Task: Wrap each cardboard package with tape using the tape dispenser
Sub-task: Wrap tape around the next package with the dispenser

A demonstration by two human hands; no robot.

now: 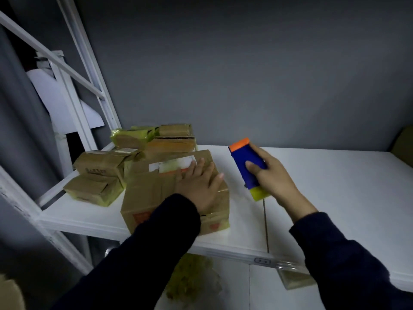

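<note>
Box (156,193) sat on white shelf (335,186), front of pile; L hand (199,186) lay flat on top, fingers straight. R hand (270,173) gripped blue tape dispenser (248,168) just beside box, off shelf.

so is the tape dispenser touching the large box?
No, the right hand holds the tape dispenser apart from the large box, which the left hand rests on.

The left hand (199,186) lies flat, palm down, with straight spread fingers pressing on top of a box (143,198). The right hand (271,175) is raised beside it, fingers and thumb curled around a dispenser (247,168). Both arms reach forward in dark sleeves (156,238), and the wrists are bare.
</note>
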